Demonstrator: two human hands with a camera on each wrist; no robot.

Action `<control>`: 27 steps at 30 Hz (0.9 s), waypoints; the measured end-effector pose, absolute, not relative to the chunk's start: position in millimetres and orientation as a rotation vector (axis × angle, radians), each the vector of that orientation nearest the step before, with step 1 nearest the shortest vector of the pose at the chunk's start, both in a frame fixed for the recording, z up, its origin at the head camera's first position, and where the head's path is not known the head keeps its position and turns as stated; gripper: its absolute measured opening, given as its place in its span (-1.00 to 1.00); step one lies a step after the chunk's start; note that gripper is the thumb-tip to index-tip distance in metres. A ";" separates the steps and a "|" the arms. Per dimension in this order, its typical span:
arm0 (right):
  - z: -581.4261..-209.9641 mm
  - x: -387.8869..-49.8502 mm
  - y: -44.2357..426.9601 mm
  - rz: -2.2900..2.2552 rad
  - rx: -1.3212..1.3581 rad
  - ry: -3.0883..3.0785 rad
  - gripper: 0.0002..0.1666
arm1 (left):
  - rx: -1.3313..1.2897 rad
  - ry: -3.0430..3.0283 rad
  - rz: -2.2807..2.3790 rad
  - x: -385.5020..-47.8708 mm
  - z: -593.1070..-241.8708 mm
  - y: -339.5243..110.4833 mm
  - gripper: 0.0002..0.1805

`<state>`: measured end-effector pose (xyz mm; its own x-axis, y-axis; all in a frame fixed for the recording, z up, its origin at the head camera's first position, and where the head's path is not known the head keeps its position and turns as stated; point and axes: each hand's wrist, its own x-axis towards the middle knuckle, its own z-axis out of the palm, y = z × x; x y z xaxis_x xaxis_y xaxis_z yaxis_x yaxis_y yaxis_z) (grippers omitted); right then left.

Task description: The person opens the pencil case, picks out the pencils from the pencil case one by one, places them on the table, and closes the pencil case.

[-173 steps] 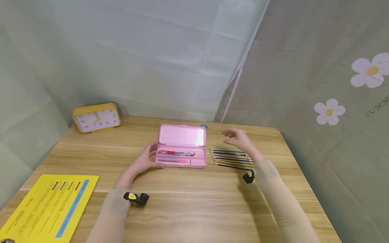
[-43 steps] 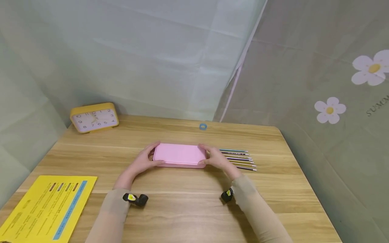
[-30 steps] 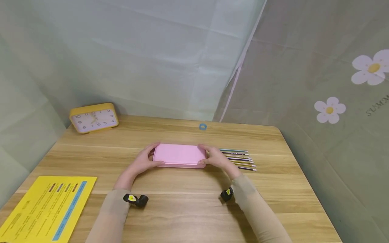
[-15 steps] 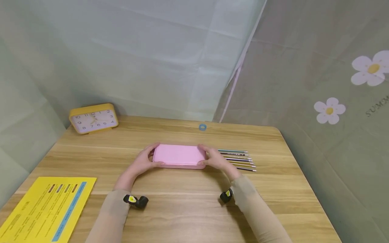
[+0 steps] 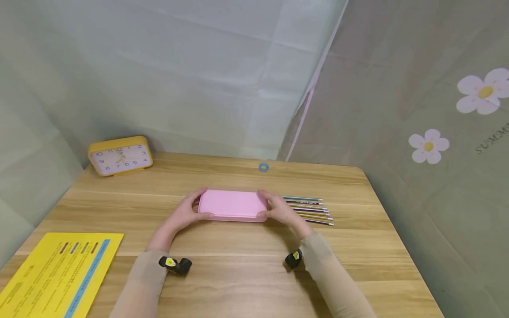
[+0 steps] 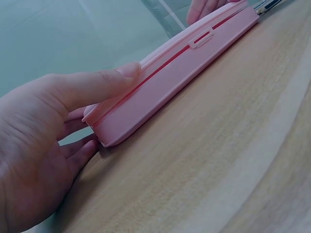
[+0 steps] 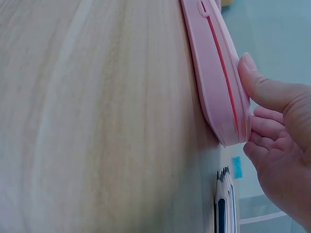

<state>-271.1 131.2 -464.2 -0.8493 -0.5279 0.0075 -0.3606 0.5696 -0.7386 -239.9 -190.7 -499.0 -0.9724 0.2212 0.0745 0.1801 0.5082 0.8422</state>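
Observation:
A pink pencil case [image 5: 232, 204] lies on the table with its lid down, its contents hidden. My left hand [image 5: 184, 214] holds its left end, thumb on the front edge of the lid and fingers around the end. At the right end my right hand [image 5: 280, 210] grips in the same way, thumb along the lid's edge. In the left wrist view a thin red line runs along the seam of the case [image 6: 170, 82], past the front clasp. Several pencils [image 5: 310, 210] lie in a row just right of the case, their tips partly hidden behind my right hand.
A blue ring [image 5: 263, 171] lies near the back edge of the table. The yellow alarm clock [image 5: 121, 157] stands at the back left corner. At the front left is a yellow printed sheet or booklet [image 5: 51, 269]. Fabric curtains [image 5: 199, 88] enclose the table's back and sides.
Several seconds ago the case stood open with pens inside and my right hand hovered above the pencils. Since then the lid has come down and my right hand has taken the right end.

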 end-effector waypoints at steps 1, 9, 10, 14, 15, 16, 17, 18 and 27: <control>-464.7 -271.0 130.9 -1.154 -0.746 2.586 -0.09 | 0.362 2.690 1.496 -240.1 -499.5 -191.1 0.05; -466.1 -271.1 127.7 -1.192 -0.754 2.564 -0.08 | 0.363 2.654 1.533 -239.9 -500.5 -195.6 0.05; -465.9 -271.0 127.2 -1.196 -0.750 2.561 -0.08 | 0.360 2.650 1.537 -239.6 -500.0 -195.9 0.05; -465.1 -271.4 125.4 -1.202 -0.745 2.548 -0.09 | 0.345 2.641 1.547 -238.6 -498.0 -196.8 0.05; -465.2 -271.4 125.1 -1.205 -0.744 2.546 -0.09 | 0.346 2.645 1.542 -238.5 -497.6 -197.0 0.05; -465.5 -271.5 124.8 -1.199 -0.747 2.552 -0.09 | 0.344 2.650 1.534 -238.3 -497.4 -197.2 0.05; -465.8 -271.5 124.6 -1.194 -0.747 2.556 -0.08 | 0.347 2.655 1.528 -238.3 -497.3 -197.4 0.05; -466.0 -271.5 124.4 -1.188 -0.746 2.561 -0.08 | 0.349 2.663 1.520 -238.1 -497.1 -197.3 0.05; -467.3 -271.0 122.4 -1.150 -0.784 2.588 -0.07 | 0.356 2.689 1.458 -234.4 -497.7 -200.0 0.07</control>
<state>-271.0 122.4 -467.3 -0.8385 -0.5441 0.0293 -0.3865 0.5560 -0.7358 -234.4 -200.0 -497.7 -0.9713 0.2315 0.0551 0.1724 0.5251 0.8334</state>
